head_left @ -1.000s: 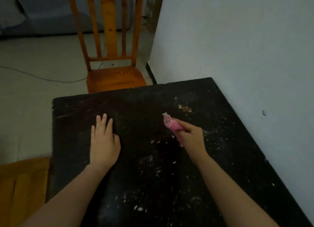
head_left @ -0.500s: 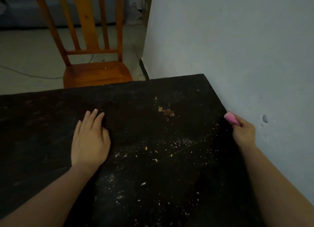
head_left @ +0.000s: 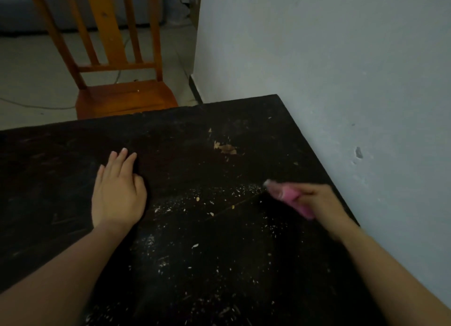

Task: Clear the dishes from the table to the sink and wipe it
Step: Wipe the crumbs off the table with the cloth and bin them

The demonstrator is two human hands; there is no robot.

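I am on the wiping part of the job; I see no dishes in this view of the dark surface (head_left: 244, 120). My left hand (head_left: 117, 191) lies flat, fingers straight and palm down, left of the middle. My right hand (head_left: 317, 200) is curled round a bunched pink cloth (head_left: 291, 199) near the right edge, just beside the wall (head_left: 341, 81). Both are blurred, so I cannot tell whether the cloth touches the wood or skims above it.

Pale crumbs (head_left: 195, 200) lie in a band between the hands and scatter on toward me. A tan scrap (head_left: 225, 148) sits farther off, apart from the rest.

To do this well, I judge the cloth should be opened out rather than held as a wad, so more of it meets the wood. I would press it down and draw from the wall side inward in overlapping strokes, herding the crumbs into one heap. A fast flick risks throwing them onto the floor (head_left: 36, 69) or the wooden chair (head_left: 127, 99). The tan scrap looks stuck and may need firmer rubbing. The patch under my left hand also needs a pass, so that hand has to shift.
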